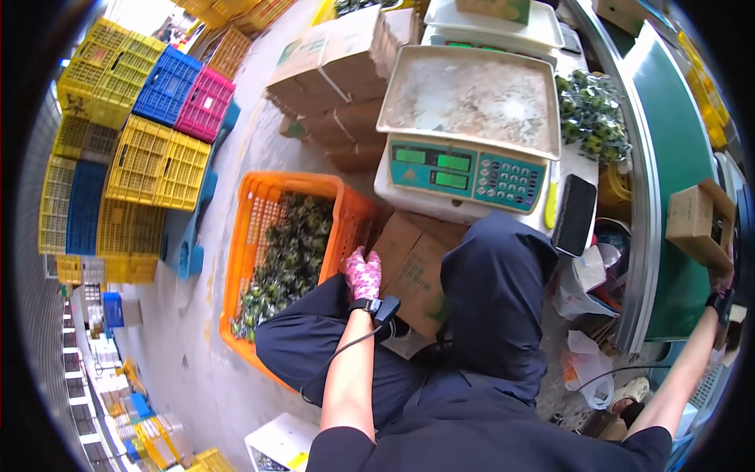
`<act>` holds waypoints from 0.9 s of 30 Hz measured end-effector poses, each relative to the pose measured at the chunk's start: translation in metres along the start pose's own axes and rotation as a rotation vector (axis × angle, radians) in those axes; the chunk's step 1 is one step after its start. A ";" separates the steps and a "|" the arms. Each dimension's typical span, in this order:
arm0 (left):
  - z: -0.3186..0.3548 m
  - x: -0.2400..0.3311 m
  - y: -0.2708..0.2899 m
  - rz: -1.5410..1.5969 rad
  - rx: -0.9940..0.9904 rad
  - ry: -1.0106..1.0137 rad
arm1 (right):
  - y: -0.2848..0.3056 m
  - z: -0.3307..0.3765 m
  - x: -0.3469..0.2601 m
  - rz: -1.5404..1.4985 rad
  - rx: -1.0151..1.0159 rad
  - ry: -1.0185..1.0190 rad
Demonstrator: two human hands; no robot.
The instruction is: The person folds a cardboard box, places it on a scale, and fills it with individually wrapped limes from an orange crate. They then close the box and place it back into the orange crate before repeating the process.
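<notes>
My left hand (pixel 363 275), in a pink-and-white patterned glove, is by the near right side of an orange plastic crate (pixel 340 216). Its fingers point away from me, with nothing seen in them. Small dark green fruits in clear wrapping (pixel 291 252) fill much of the crate. A printed cardboard box (pixel 413 271) stands beside this hand, between my knees. Far to the right, my gloved right hand (pixel 719 285) grips the near edge of an open cardboard box (pixel 698 224) on a green conveyor belt (pixel 672 149). The rim's shadow partly hides those fingers.
A scale (pixel 472 169) with a soiled tray stands on the table ahead, beside a yellow-handled tool (pixel 550 206) and a black phone-like slab (pixel 575 215). More wrapped fruits (pixel 594 114) lie rightward. Flattened cartons (pixel 330 59) are piled behind the crate; yellow crates (pixel 157 161) stack left.
</notes>
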State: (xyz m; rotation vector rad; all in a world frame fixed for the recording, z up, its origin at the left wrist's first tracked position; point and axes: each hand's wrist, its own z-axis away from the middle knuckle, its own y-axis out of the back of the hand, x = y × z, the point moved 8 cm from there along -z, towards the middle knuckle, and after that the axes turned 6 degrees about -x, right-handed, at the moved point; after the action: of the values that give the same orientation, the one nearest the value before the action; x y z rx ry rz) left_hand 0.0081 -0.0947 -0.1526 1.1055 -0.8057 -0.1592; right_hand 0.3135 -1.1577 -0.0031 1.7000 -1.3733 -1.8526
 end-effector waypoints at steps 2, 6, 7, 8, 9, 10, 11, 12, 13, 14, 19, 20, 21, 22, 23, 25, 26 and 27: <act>0.012 -0.028 -0.018 -0.224 -0.172 0.107 | -0.043 0.003 -0.009 0.131 0.036 -0.015; 0.023 -0.056 -0.034 -0.261 -0.305 0.285 | -0.084 0.044 -0.032 0.266 0.091 -0.037; 0.022 -0.062 -0.038 -0.231 -0.318 0.331 | -0.085 0.055 -0.039 0.275 0.119 -0.033; 0.022 -0.071 -0.041 -0.205 -0.331 0.379 | -0.088 0.071 -0.046 0.269 0.146 -0.026; 0.016 -0.086 -0.037 -0.185 -0.274 0.445 | -0.092 0.086 -0.069 0.246 0.178 0.011; 0.014 -0.092 -0.045 -0.173 -0.277 0.441 | -0.087 0.105 -0.083 0.229 0.229 0.055; 0.017 -0.107 -0.050 0.052 -0.269 0.562 | -0.088 0.127 -0.104 0.182 0.276 0.114; 0.021 -0.119 -0.054 0.274 -0.254 0.677 | -0.092 0.158 -0.139 0.119 0.309 0.189; 0.012 -0.115 -0.051 0.183 -0.296 0.557 | -0.095 0.193 -0.186 0.040 0.323 0.285; 0.011 -0.116 -0.057 0.194 -0.300 0.552 | -0.096 0.233 -0.238 -0.032 0.320 0.384; 0.021 -0.123 -0.023 0.658 0.037 0.351 | -0.147 0.466 -0.515 -0.401 -0.276 1.006; 0.015 -0.108 -0.026 0.751 0.029 0.251 | -0.159 0.513 -0.557 -0.356 -0.475 1.153; 0.021 -0.028 -0.051 0.866 -0.146 0.195 | -0.187 0.536 -0.561 -0.189 -0.628 1.196; 0.006 -0.047 -0.013 0.638 0.009 0.002 | -0.214 0.587 -0.582 -0.138 -0.783 1.270; 0.001 -0.052 0.005 0.679 0.010 -0.048 | -0.257 0.628 -0.572 0.157 -0.980 1.252; 0.013 -0.020 0.015 0.851 -0.103 0.038 | -0.332 0.643 -0.534 0.653 -1.021 1.215; 0.032 0.011 0.024 0.961 -0.202 0.182 | -0.358 0.633 -0.513 0.617 -0.832 1.241; 0.039 0.000 0.045 1.168 -0.155 0.193 | -0.350 0.643 -0.531 0.608 -0.960 1.230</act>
State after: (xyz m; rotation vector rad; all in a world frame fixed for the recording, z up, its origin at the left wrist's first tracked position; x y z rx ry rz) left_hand -0.0296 -0.1021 -0.1063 0.3665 -1.1201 0.8363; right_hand 0.0231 -0.3018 -0.0335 1.2045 -0.2777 -0.5914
